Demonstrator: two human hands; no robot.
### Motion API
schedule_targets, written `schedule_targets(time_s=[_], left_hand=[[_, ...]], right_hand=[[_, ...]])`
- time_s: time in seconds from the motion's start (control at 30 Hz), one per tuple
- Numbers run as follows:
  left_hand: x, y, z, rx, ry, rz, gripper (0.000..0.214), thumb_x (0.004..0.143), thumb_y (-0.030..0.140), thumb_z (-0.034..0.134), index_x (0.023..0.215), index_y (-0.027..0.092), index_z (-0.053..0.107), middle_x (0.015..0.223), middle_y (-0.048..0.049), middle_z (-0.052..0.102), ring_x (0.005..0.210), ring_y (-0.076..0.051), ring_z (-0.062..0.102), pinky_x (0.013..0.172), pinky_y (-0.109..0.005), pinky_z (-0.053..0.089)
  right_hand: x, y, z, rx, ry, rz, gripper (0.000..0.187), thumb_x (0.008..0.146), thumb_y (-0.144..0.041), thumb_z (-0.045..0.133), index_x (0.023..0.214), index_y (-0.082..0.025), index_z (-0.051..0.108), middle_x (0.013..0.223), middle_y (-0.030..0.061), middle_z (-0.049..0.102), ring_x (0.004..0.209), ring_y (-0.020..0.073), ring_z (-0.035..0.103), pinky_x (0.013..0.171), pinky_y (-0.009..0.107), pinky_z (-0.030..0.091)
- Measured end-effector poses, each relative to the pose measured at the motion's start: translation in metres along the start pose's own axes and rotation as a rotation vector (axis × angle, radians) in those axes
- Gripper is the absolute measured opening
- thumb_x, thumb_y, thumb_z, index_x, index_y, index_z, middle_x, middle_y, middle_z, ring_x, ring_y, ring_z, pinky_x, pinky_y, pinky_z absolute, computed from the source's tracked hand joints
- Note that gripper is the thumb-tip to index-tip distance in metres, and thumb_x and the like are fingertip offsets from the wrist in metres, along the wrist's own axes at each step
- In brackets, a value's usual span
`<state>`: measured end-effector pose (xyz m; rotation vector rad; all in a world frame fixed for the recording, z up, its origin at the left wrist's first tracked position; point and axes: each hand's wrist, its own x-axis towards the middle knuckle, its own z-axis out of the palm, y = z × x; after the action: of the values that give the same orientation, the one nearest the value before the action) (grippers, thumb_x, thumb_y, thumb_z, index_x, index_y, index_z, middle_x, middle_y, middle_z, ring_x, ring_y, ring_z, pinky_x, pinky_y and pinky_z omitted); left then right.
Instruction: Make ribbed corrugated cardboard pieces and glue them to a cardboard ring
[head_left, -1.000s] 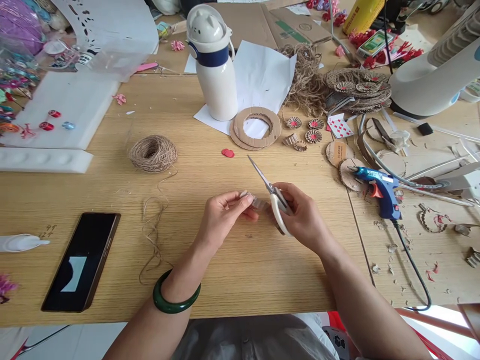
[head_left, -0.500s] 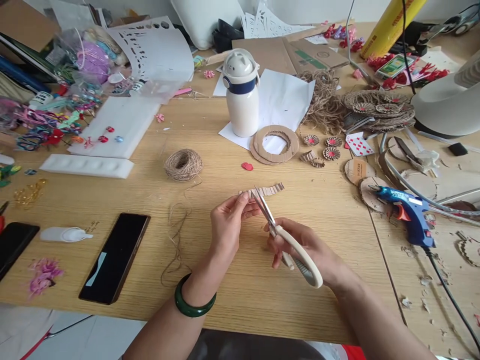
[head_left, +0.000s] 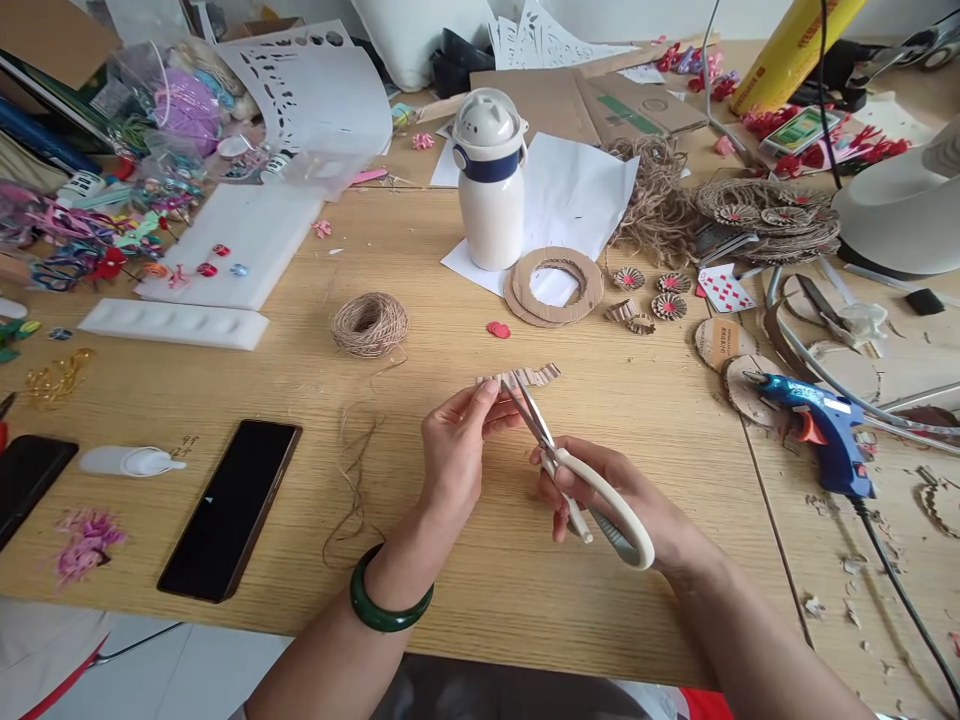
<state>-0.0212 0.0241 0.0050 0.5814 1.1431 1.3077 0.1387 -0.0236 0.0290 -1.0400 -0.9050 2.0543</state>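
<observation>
Cardboard strip (head_left: 538, 376) lies at the scissors (head_left: 551, 455)

The bumpy strip is just past the fingertips of the left hand (head_left: 454, 440), and one end pokes out to the right, past the blades. It looks like the cutting is partway done. The strip is not rolled up, and I cannot tell if the blades have cut into it.

Farther from the hands, ahead and to the right, some small curls (head_left: 669, 305) look made. Three have red middles. Two more show no red that I can see, so those may need more work. Two loose red dots (head_left: 498, 329) lie straight ahead of the hands on the bench (head_left: 570, 600).

The left hand is pinched closed, with its thumb and fingers on the strip. The right hand (head_left: 634, 485) is curled around the scissor handles, and the blades stand a little bit apart.
</observation>
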Motion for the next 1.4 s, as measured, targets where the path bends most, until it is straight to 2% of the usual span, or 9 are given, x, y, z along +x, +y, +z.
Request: schedule_targets(time_s=[0.23,0.5,0.67,0.8,1.0,1.07,1.17,1.33,1.4], left_hand=[[0.0,-0.003,0.0,0.003,0.005,0.04,0.026,0.077,0.037,0.078,0.081,0.012,0.076,0.084,-0.0088,0.077,0.075,-0.017,0.074,0.067,-0.025,0.059],[-0.005,-0.005,0.003,0.059,-0.018,0.022,0.022,0.076,0.035,0.079,0.076,0.013,0.076,0.076,-0.0051,0.076,0.065,-0.014,0.072,0.064,-0.025,0.06],[-0.009,-0.006,0.004,0.089,-0.034,0.025,0.026,0.076,0.038,0.079,0.078,0.012,0.076,0.081,-0.0082,0.077,0.07,-0.018,0.074,0.068,-0.029,0.062],[-0.009,-0.007,0.002,0.116,-0.061,0.025,0.023,0.078,0.037,0.078,0.078,0.013,0.076,0.078,-0.0054,0.076,0.064,-0.015,0.071,0.064,-0.026,0.06],[-0.015,-0.01,0.001,0.226,-0.248,-0.038,0.022,0.084,0.034,0.073,0.073,0.015,0.072,0.07,-0.0002,0.07,0.054,-0.009,0.063,0.056,-0.021,0.054],[-0.018,-0.01,0.001,0.272,-0.327,-0.048,0.022,0.086,0.034,0.071,0.074,0.015,0.071,0.07,0.0004,0.069,0.054,-0.009,0.063,0.057,-0.02,0.054],[-0.021,-0.01,0.001,0.332,-0.393,-0.019,0.023,0.088,0.035,0.068,0.077,0.015,0.072,0.073,-0.0006,0.069,0.057,-0.009,0.063,0.058,-0.021,0.054],[-0.021,-0.013,-0.001,0.414,-0.413,0.048,0.025,0.091,0.037,0.064,0.079,0.016,0.07,0.076,-0.0018,0.069,0.058,-0.01,0.062,0.056,-0.022,0.053],[-0.021,-0.014,-0.001,0.473,-0.356,0.156,0.019,0.091,0.035,0.065,0.091,0.016,0.07,0.082,-0.0025,0.07,0.061,-0.01,0.063,0.057,-0.022,0.054]], right_hand=[[0.001,-0.001,0.003,-0.015,0.045,0.006,0.043,0.078,-0.051,0.076,0.095,-0.017,0.057,0.069,-0.0034,0.05,0.058,0.0094,0.051,0.054,0.024,0.055],[0.006,0.007,0.006,0.02,0.085,-0.077,0.038,0.082,-0.051,0.072,0.086,-0.018,0.055,0.071,-0.0023,0.054,0.057,0.0109,0.058,0.054,0.025,0.05],[0.008,0.008,-0.004,0.046,0.218,-0.164,0.033,0.089,-0.051,0.064,0.096,-0.02,0.057,0.071,-0.0034,0.054,0.055,0.0115,0.058,0.049,0.024,0.041],[0.008,0.006,-0.007,-0.027,0.391,-0.268,0.032,0.08,-0.037,0.076,0.103,-0.021,0.059,0.075,-0.0037,0.058,0.056,0.0102,0.056,0.054,0.026,0.044],[0.006,0.006,-0.01,-0.252,0.585,-0.552,0.035,0.081,-0.022,0.074,0.112,-0.025,0.058,0.103,0.003,0.069,0.095,0.0172,0.062,0.082,0.032,0.048],[0.006,0.007,-0.011,-0.322,0.58,-0.576,0.034,0.081,-0.021,0.074,0.11,-0.025,0.058,0.106,0.0033,0.069,0.098,0.018,0.062,0.088,0.035,0.047],[0.008,0.008,-0.012,-0.333,0.517,-0.51,0.033,0.078,-0.021,0.077,0.106,-0.023,0.06,0.091,0.0003,0.066,0.084,0.0159,0.061,0.08,0.033,0.048],[0.011,0.01,-0.01,-0.199,0.468,-0.436,0.038,0.073,-0.025,0.083,0.105,-0.022,0.062,0.083,-0.0024,0.061,0.078,0.0138,0.059,0.074,0.03,0.047],[0.011,0.01,-0.009,-0.133,0.461,-0.419,0.04,0.072,-0.027,0.084,0.104,-0.022,0.062,0.082,-0.0025,0.061,0.078,0.0135,0.059,0.074,0.029,0.048]])
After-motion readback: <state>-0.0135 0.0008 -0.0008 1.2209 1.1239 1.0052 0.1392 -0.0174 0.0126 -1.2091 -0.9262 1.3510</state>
